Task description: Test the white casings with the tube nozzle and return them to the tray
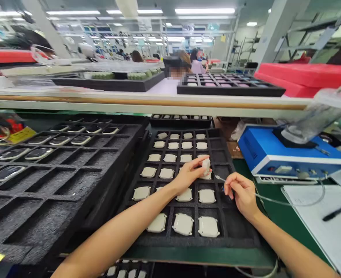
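My left hand (189, 173) is closed on a small off-white square part (206, 166), held up on edge between thumb and fingers above the foam tray. My right hand (241, 193) grips a thin pen-like tool (221, 178) with a pale tip pointing left toward that part, a short gap apart. A clear tube (289, 201) runs from this hand to the blue box. Below both hands lies the black foam tray (184, 242), its pockets holding rows of off-white square parts (208, 226). Pockets in its right column hold no parts. My left forearm covers some pockets.
At left, a larger black tray (66, 216) holds several dark glass-like pieces (39, 153). A blue box (277, 150) carrying a clear cylinder (303, 119) stands at right, near paper (306, 200) and a black pen (337, 211). A shelf (147, 102) with trays crosses ahead.
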A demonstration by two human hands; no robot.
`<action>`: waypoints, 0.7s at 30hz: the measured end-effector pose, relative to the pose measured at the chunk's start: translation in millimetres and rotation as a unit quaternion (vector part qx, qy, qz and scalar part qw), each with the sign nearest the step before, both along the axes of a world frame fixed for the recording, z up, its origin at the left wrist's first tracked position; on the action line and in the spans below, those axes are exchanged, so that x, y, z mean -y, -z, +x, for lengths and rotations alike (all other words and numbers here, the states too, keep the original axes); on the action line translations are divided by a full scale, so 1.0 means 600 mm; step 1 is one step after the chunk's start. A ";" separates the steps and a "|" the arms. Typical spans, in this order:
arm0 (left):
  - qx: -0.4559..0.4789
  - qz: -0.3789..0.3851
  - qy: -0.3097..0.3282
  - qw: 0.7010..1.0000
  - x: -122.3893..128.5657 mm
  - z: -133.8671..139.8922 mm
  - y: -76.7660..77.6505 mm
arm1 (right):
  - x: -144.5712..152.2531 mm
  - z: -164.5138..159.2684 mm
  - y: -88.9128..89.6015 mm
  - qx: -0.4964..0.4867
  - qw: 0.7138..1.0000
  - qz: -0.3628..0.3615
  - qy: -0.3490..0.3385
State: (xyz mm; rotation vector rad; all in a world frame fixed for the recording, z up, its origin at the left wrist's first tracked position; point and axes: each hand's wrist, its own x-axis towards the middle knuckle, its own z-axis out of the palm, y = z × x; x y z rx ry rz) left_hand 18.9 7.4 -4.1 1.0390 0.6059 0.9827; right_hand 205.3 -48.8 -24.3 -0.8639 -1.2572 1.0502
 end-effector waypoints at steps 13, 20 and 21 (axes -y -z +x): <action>-0.074 0.061 0.109 0.989 -0.004 -0.006 -0.011 | 0.001 -0.007 -0.026 -0.005 1.000 -0.025 0.012; -0.065 0.067 0.122 0.988 -0.009 -0.008 -0.003 | 0.001 -0.005 -0.030 -0.003 1.000 -0.021 -0.009; -0.063 0.069 0.122 0.988 -0.009 -0.008 -0.003 | 0.001 -0.005 -0.030 -0.001 1.000 -0.019 -0.008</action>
